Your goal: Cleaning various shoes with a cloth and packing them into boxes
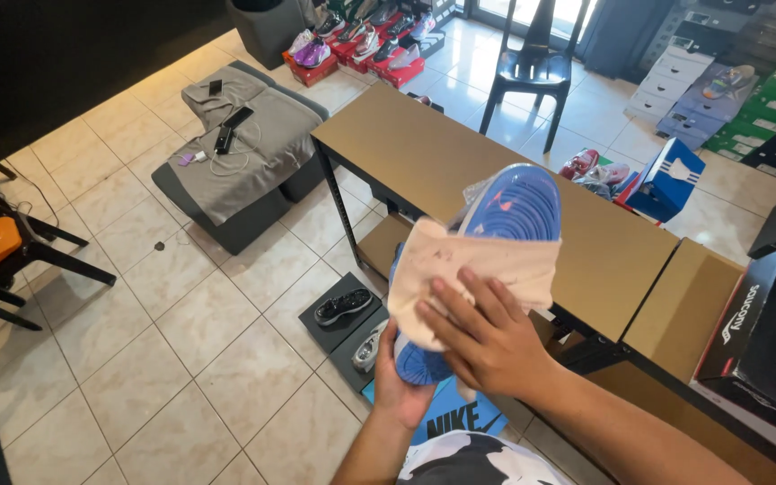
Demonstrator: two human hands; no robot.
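I see my left hand [403, 386] gripping a blue shoe [505, 211] from underneath at its heel end, sole turned up toward the camera. My right hand [487, 337] lies on a pale cloth [469, 269] draped across the middle of the sole, fingers spread and pressing the cloth against it. So the left is closed around the shoe; the right is flat and open-fingered on the cloth, touching rather than clasping.

I take the brown table [460, 171] as my landmark. The shoe is held up in front of the table's near edge, its toe overlapping the tabletop in my view. Below the table's near-left corner, on the tiled floor, a dark tray [332, 334] holds a black shoe [343, 307], with a grey shoe [369, 347] just beside it. Left of the table sits a low grey seat [253, 171] with a phone [238, 117] and cables on top. Beyond the table's far side stands a black chair [532, 67], and farther back-left a row of shoes on red boxes [361, 45]. To the table's right lie a blue box [671, 175] and a pair of red shoes [586, 166]; stacked boxes [729, 99] rise behind those. Near the table's right end, close to me, an open black box [765, 332] rests on a lower brown surface.
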